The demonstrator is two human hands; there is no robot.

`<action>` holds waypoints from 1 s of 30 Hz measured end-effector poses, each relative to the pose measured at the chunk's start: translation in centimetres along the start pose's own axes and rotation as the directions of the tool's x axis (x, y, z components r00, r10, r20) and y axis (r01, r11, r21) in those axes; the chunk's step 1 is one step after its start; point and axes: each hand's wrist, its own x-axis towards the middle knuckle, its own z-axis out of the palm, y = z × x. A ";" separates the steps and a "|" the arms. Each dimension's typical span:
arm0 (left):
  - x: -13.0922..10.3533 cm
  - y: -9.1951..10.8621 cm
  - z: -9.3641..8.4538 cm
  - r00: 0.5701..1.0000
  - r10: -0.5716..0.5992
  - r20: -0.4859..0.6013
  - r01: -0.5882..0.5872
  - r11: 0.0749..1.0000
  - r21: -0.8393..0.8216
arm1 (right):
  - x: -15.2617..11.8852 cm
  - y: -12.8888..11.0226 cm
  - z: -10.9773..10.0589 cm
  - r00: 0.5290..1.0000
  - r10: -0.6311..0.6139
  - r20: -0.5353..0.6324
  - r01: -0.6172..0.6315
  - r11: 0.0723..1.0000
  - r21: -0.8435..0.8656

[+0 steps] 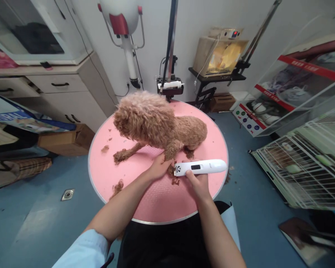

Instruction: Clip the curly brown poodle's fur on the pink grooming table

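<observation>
A curly brown dog lies on a round pink table, its head toward the left and its rear toward the right. My left hand is closed round one of its front legs, close to the paw. White clippers lie in the grip of my right hand, thumb on top and the other fingers hidden beneath. The clipper head touches or nearly touches the fur of that paw. Loose tufts of cut fur are scattered on the table's left side and below the paw.
Behind the table stand a grooming post and a white dryer. A lit box rests on a black stand. At the right are a wire cage and a clear case with red edges. A cardboard box is at the left.
</observation>
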 end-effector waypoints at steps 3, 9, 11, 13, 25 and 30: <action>-0.1 0.3 0.1 1.000 -0.018 -0.009 0.018 1.000 -0.003 | -0.1 -0.3 0.4 0.998 -0.056 -0.032 0.055 0.998 -0.028; -0.1 0.5 0.1 1.000 -0.016 -0.023 0.016 1.000 -0.004 | 0.1 0.3 0.5 0.998 -0.053 -0.044 0.054 0.998 0.023; -0.1 0.5 0.0 1.000 -0.002 -0.025 0.002 1.000 0.000 | 0.1 0.6 0.5 1.000 -0.024 -0.005 0.024 0.999 0.036; -0.2 0.5 0.0 1.000 0.012 -0.026 -0.012 1.000 0.004 | 0.1 1.0 0.5 0.999 0.036 0.023 -0.039 0.994 0.107; 0.0 0.4 0.4 0.999 0.014 -0.046 -0.020 0.992 -0.126 | -0.7 0.5 1.2 0.969 0.170 -0.180 -0.096 0.929 0.358; -0.1 0.7 0.4 1.000 0.003 -0.008 -0.005 0.987 -0.163 | -1.2 0.5 2.0 0.956 0.179 -0.233 -0.093 0.936 0.338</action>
